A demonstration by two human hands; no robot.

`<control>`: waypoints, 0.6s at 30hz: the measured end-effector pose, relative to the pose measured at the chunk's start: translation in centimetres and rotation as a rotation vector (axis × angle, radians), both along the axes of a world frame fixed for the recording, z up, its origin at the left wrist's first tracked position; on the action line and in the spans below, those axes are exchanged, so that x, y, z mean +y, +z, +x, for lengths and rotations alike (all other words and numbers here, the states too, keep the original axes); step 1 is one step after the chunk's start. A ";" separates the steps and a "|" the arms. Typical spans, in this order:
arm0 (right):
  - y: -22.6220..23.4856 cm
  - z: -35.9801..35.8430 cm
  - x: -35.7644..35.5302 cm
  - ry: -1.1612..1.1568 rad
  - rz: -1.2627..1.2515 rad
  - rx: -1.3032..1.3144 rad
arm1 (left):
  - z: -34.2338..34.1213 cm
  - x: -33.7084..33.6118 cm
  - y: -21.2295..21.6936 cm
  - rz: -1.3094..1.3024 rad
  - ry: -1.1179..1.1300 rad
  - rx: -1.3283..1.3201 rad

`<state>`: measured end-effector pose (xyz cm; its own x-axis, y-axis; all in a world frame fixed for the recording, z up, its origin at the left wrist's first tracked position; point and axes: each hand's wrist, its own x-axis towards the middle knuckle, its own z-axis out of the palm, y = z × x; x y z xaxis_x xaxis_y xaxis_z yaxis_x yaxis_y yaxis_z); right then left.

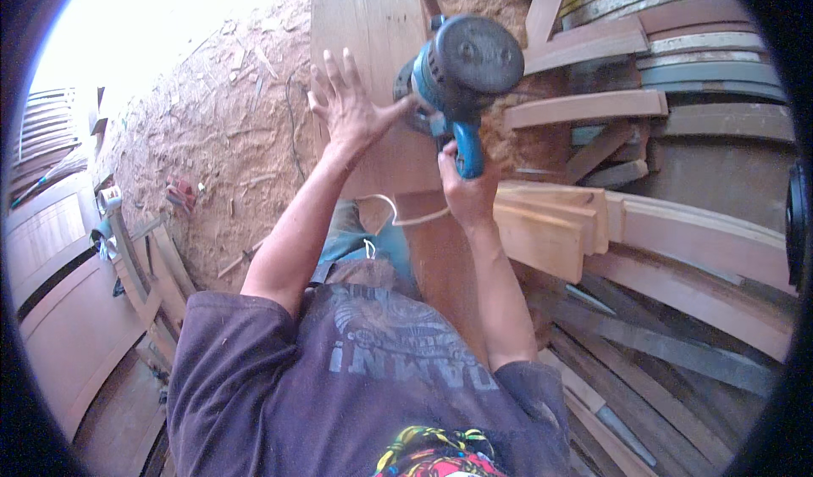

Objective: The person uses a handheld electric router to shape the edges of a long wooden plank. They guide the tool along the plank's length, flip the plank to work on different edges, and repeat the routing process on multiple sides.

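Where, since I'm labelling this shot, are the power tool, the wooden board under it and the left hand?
Power tool (461,72): head view, on its round black housing.
Wooden board (370,24): head view, on its bare top face.
Left hand (348,114): head view, on its back.

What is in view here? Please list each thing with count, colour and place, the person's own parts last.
Wooden board: one, light brown, top centre
Power tool: one, blue and black, over the board's right side
Timber beam: one, brown, below the board
Curved strip: one, pale, across the beam
Thick planks: several, light yellow-brown, right of centre
Stacked timber: many, mixed colours, upper right
Panels: at least two, brownish, left edge
Ground: one, reddish brown, left of the board
Unclear item: one, red, on the ground
Patterned cloth: one, multicoloured, bottom edge
Shirt: one, dark purple, lower middle
Left hand: one, bare, spread over the board
Right hand: one, bare, gripping the power tool
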<state>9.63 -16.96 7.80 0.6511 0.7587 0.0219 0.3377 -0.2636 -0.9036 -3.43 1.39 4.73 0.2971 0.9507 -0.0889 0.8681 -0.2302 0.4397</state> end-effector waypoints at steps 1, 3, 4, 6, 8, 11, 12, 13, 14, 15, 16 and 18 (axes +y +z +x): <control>0.4 -0.2 0.2 0.006 0.001 0.027 | -0.1 0.1 0.2 -0.031 0.024 0.005; 1.6 -0.4 0.8 0.019 0.019 0.071 | -0.1 0.3 0.8 -0.076 0.075 0.006; 1.3 -0.4 0.6 0.025 0.002 0.047 | -0.2 0.2 1.2 -0.106 0.081 0.008; 1.6 -0.4 0.8 0.016 0.021 0.070 | 0.0 0.5 1.4 -0.120 0.094 0.002; 1.8 -0.6 0.4 0.026 0.016 0.070 | -0.1 -0.1 1.5 -0.146 0.106 0.033; 2.3 -0.7 0.5 0.049 0.028 0.063 | 0.6 0.1 2.4 -0.129 0.103 0.082; 2.5 -1.0 0.4 0.049 0.031 0.091 | 0.5 0.0 2.1 -0.108 0.101 0.075; 2.4 -1.3 -0.1 0.049 0.022 0.124 | 0.5 -0.5 2.3 -0.100 0.099 0.072; 1.8 -1.2 -0.5 0.036 0.007 0.210 | 0.5 -0.5 2.5 -0.102 0.090 0.054; 2.0 -1.3 -0.9 0.043 0.021 0.206 | 0.4 -0.8 2.4 -0.104 0.078 0.047; 2.2 -1.5 -1.4 0.050 0.034 0.203 | 0.2 -1.0 2.4 -0.107 0.066 0.039; 2.5 -1.6 -1.9 0.057 0.025 0.201 | -0.1 -1.4 2.4 -0.106 0.043 0.022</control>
<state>8.00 -18.88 10.31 0.6006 0.7950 -0.0853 0.1632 -0.2263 -0.9603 -3.48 -0.03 7.12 0.2535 0.9472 -0.1962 0.8860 -0.1459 0.4402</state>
